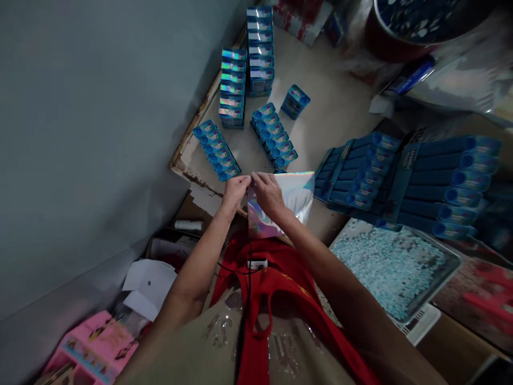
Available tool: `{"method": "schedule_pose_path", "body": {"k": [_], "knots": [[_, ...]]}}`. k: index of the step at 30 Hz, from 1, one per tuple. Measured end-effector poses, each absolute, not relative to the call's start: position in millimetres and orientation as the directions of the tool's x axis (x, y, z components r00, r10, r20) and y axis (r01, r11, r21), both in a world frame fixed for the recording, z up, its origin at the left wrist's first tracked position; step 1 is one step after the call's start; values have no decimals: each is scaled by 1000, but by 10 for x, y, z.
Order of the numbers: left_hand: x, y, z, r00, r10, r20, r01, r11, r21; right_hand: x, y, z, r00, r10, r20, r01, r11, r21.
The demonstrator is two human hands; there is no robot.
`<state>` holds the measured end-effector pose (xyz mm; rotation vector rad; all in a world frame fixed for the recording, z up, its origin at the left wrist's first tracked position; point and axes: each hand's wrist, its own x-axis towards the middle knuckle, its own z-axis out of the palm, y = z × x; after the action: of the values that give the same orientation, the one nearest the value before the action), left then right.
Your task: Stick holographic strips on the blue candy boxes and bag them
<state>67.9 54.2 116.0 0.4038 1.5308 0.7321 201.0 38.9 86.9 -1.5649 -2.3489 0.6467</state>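
Observation:
A shiny holographic sheet (298, 200) lies just in front of my body, by the table's near edge. My right hand (266, 193) is over its upper left part, fingers curled and gripping at the corner. Beside that corner my left hand (236, 192) is closed in a pinch, its fingertips almost meeting the right ones. What the left fingertips hold is too small to make out. Beyond the hands stand rows of small blue boxes: a left row (216, 149), a middle row (274, 133), two rear rows with shiny strips (232, 88) (260, 51), and a single box (295, 101).
Stacked blue boxes (436, 182) rise at the right, above a tray of pale blue pellets (388, 267). A dark red round tub (385, 40) stands at the back right. A grey wall (100, 107) borders the left. A pink box (96, 342) is at lower left.

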Motion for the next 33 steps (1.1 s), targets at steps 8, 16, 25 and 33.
{"method": "schedule_pose_path", "body": {"k": [8,16,25,33], "knots": [[753,530,1192,-177,589,-789,-233,753,615,2225,67,802,-438,899,26,737,375,-562],[876,476,1437,-176,579,-796,-198,771,605,2358,415,1114,-395,914,-92,762,269,-589],[844,532,1337,-230,509,-829,-273,784,557,2296,409,1073,-530,842,-98,754,414,-510],[713,586,1116,-167,625,-763,-154,748,646,2346,403,1509,-419,900,-119,748,268,-607]]}}
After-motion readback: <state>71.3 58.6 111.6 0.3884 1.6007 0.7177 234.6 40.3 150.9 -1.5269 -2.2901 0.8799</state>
